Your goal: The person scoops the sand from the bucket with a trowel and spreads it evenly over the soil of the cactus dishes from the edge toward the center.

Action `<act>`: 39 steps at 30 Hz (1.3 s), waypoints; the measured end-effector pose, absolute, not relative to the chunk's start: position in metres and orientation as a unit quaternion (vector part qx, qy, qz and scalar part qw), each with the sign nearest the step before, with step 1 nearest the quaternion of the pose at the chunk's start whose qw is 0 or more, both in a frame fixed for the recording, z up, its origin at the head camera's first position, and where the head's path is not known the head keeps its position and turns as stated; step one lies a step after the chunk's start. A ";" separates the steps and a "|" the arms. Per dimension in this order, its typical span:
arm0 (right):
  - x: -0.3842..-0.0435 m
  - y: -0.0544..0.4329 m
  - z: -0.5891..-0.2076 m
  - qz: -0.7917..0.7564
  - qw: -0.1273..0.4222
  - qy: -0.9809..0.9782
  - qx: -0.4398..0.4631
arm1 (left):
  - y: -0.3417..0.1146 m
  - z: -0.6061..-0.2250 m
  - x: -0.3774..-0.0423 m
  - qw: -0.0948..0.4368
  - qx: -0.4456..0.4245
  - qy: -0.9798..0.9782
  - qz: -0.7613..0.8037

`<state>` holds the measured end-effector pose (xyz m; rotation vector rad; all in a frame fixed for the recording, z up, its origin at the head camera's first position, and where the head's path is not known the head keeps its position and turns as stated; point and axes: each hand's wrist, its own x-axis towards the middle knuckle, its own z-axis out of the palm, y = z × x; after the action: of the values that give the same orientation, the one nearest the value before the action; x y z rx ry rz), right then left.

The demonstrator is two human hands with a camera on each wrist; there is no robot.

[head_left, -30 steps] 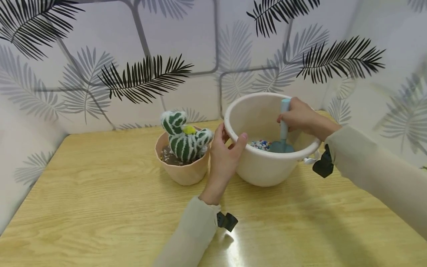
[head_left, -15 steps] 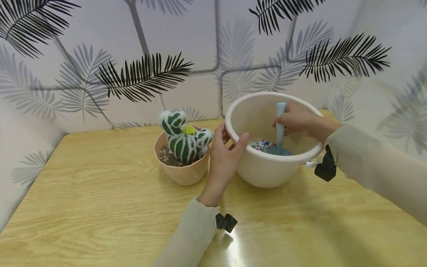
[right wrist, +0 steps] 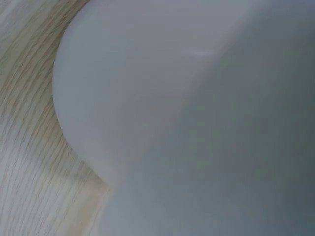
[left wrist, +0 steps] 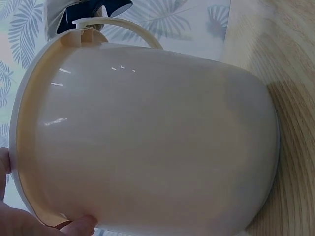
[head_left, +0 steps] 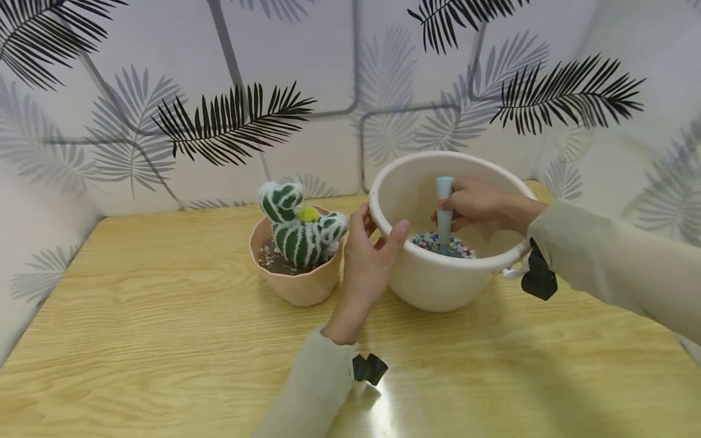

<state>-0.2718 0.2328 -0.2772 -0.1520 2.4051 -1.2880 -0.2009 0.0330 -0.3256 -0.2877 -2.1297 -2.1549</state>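
Observation:
A cream bucket (head_left: 438, 286) stands tilted toward me on the table. My left hand (head_left: 366, 267) grips its rim from the left, thumb over the near edge and fingers behind; the left wrist view shows the bucket's outer wall (left wrist: 147, 132) close up. Inside the bucket, my right hand (head_left: 476, 204) holds a small light-blue trowel (head_left: 445, 210) by its upright handle. The trowel's grey-blue blade is partly sunk among small multicoloured pebbles (head_left: 421, 240) at the bottom. In the right wrist view a blurred pale surface hides the right hand.
Left of the bucket, close to my left hand, stands a peach pot (head_left: 298, 289) of soil with a green-and-white knitted cactus (head_left: 298, 240) in it. A patterned wall (head_left: 306, 140) rises behind the wooden table (head_left: 164, 316). The bucket's handle (left wrist: 128, 27) hangs at its side.
My right hand has moved the trowel left and toward me inside the bucket, its blade going deeper among the pebbles. My left hand keeps its grip on the rim.

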 end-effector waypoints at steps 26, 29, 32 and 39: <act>-0.273 0.235 -0.260 -0.647 0.144 0.749 -0.002 | 0.029 -0.321 -0.200 0.042 -0.101 -0.702 -0.704; -0.273 0.237 -0.258 -0.662 0.135 0.737 0.012 | 0.029 -0.321 -0.201 0.039 -0.102 -0.700 -0.706; -0.273 0.240 -0.257 -0.672 0.128 0.729 0.024 | 0.030 -0.321 -0.202 0.041 -0.102 -0.701 -0.704; -0.273 0.246 -0.256 -0.701 0.116 0.702 0.050 | 0.030 -0.321 -0.200 0.038 -0.102 -0.701 -0.705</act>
<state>-0.2731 0.2465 -0.2557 0.1457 2.0559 -2.0527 -0.2005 0.0297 -0.3214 -0.3142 -2.1501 -2.1635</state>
